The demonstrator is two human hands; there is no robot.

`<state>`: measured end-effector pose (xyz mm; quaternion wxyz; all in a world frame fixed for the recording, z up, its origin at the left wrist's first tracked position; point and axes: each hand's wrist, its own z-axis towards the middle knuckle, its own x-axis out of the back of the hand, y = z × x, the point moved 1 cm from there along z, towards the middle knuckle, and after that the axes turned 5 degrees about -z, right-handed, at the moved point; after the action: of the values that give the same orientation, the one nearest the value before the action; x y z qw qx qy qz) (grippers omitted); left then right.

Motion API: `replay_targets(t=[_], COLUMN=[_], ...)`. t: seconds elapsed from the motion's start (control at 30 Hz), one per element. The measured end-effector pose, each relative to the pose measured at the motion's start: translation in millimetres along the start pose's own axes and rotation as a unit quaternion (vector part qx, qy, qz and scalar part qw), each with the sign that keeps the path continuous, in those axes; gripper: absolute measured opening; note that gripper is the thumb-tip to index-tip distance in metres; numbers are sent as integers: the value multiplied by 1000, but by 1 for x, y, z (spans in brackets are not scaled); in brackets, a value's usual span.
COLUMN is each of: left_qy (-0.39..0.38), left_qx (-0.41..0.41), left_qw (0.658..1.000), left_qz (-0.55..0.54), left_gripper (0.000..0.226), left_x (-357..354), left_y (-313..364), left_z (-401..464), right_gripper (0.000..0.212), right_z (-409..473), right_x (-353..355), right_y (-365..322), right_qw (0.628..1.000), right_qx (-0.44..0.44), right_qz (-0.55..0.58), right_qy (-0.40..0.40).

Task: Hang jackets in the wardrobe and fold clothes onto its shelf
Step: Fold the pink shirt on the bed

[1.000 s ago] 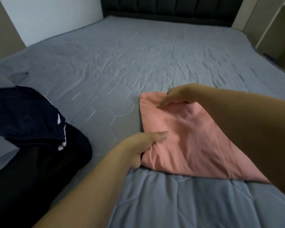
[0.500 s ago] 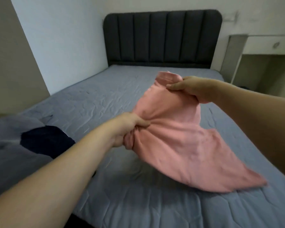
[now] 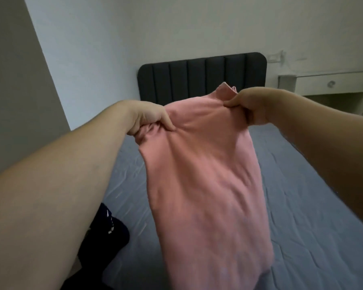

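A pink garment [image 3: 208,185] hangs in the air above the bed, held up by its top edge. My left hand [image 3: 149,119] grips a bunched left corner of it. My right hand [image 3: 247,106] pinches the top right corner, where a small flap sticks up. The cloth droops down towards the camera and hides part of the bed beneath it.
The bed [image 3: 302,206] has a grey quilted cover and a dark padded headboard [image 3: 197,76]. Dark navy clothes [image 3: 111,233] lie at the lower left, partly behind my left arm. A white drawer unit [image 3: 331,83] stands at the right by the wall.
The pink garment lay flat on the bed a second ago; both hands took hold of it and lifted it off. The view has tilted upward towards the headboard.
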<state>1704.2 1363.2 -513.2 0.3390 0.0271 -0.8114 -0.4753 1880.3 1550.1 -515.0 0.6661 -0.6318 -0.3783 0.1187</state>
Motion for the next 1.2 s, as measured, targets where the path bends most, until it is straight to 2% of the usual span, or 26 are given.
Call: replay_targets(t=[0.07, 0.17, 0.23, 0.33, 0.47, 0.57, 0.67, 0.7, 0.77, 0.8, 0.83, 0.9, 0.97, 1.0, 1.03, 1.1, 1.13, 1.2], left_qy=[108, 218, 254, 302, 333, 274, 116, 49, -79, -134, -185, -264, -323, -352, -381, -399, -384, -335], left_qx=[-28, -144, -191, -245, -287, -285, -241, -214, -161, -138, -113, -65, -26, 0, 32, 85, 103, 131], left_qw=[992, 958, 937, 894, 834, 826, 862, 875, 881, 873, 862, 847, 848, 853, 859, 869, 878, 896], left_qz=[60, 117, 146, 225, 334, 401, 431, 431, 438, 448, 459, 457, 420, 384, 342, 280, 269, 259], left_gripper=[19, 11, 15, 7, 3, 8, 11, 11, 19, 25, 26, 21, 19, 17, 16, 9, 7, 23], left_x=[2, 14, 31, 52, 54, 23, -37, -62, -117, -144, -171, -217, -244, -249, -248, -235, -224, -201], left_y=[2, 23, 40, 62, 67, 42, -9, -31, -79, -103, -125, -161, -182, -186, -187, -184, -182, -178], left_z=[15, 21, 16, 3, -18, -28, -26, -24, -20, -20, -20, -24, -27, -28, -28, -20, -13, 6], right_gripper=[9, 12, 18, 19, 15, 14, 12, 13, 18, 20, 19, 18, 17, 19, 21, 24, 26, 33], right_z=[12, 28, 34, 34, 19, 5, -5, -8, -18, -26, -36, -54, -61, -62, -60, -54, -50, -39], right_x=[-13, -23, -24, -22, -20, -26, -38, -44, -56, -61, -65, -69, -68, -67, -67, -66, -66, -70], right_y=[2, -14, -34, -59, -61, -23, 50, 80, 146, 181, 214, 258, 271, 268, 263, 252, 247, 238], right_qw=[999, 989, 978, 962, 949, 955, 973, 982, 1000, 994, 971, 894, 826, 804, 791, 790, 799, 819], right_qx=[10, 61, 111, 193, 201, 158, 103, 79, -4, -72, -147, -264, -316, -327, -332, -329, -327, -321], right_qz=[27, 92, 130, 161, 210, 207, 140, 102, -5, -71, -141, -265, -345, -369, -385, -387, -368, -310], right_qy=[35, 100, 116, 106, 122, 143, 154, 136, 27, -49, -125, -248, -315, -332, -341, -343, -347, -360])
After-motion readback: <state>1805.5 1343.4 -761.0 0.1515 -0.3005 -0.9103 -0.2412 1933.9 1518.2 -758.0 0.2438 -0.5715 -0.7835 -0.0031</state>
